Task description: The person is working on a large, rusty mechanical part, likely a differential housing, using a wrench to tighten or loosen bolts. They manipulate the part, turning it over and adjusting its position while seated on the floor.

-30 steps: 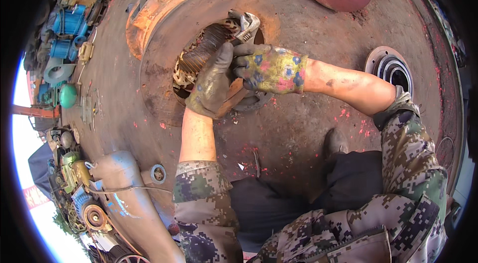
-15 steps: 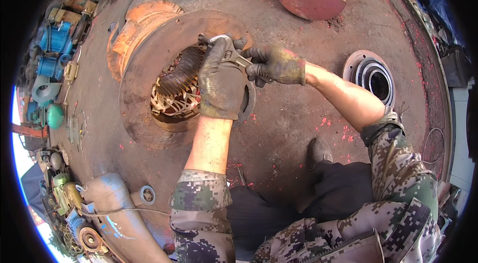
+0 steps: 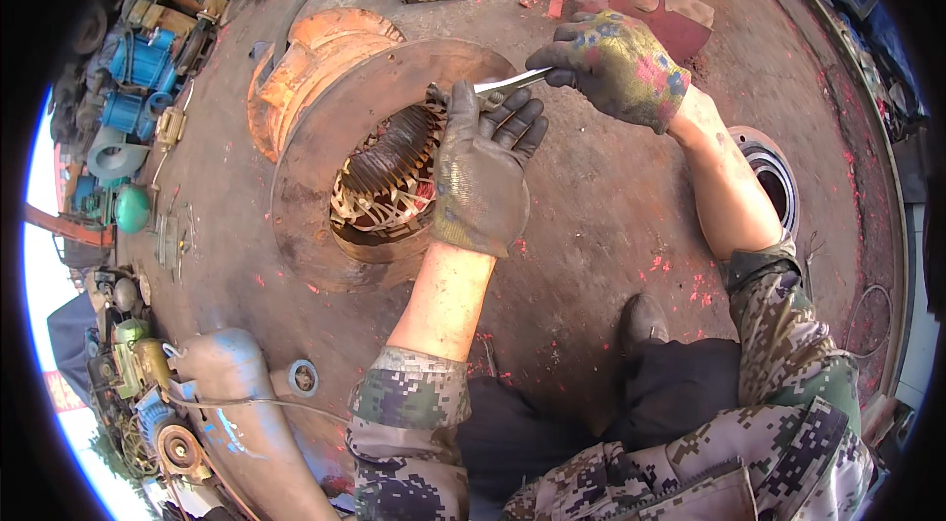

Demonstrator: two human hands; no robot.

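Observation:
My left hand, in a worn work glove, is held palm up with its thumb and fingers apart, over the near right edge of a rusty flanged motor housing. Copper-coloured windings show inside the housing's opening. A small dark metal piece peeks out beside the left thumb; the rest of it is hidden. My right hand, gloved with coloured stains, is closed on the end of an adjustable wrench. The wrench's far end reaches to the left hand's fingers.
An orange cast part stands behind the housing. Farther right lie a reddish metal plate and a round flange. Blue motors line the left side, and a grey-blue casing lies at the lower left.
My right hand has moved up and right, turning the wrench from a downward slant to a slight upward one. The left hand's fingers have uncurled and spread. The view has shifted slightly.

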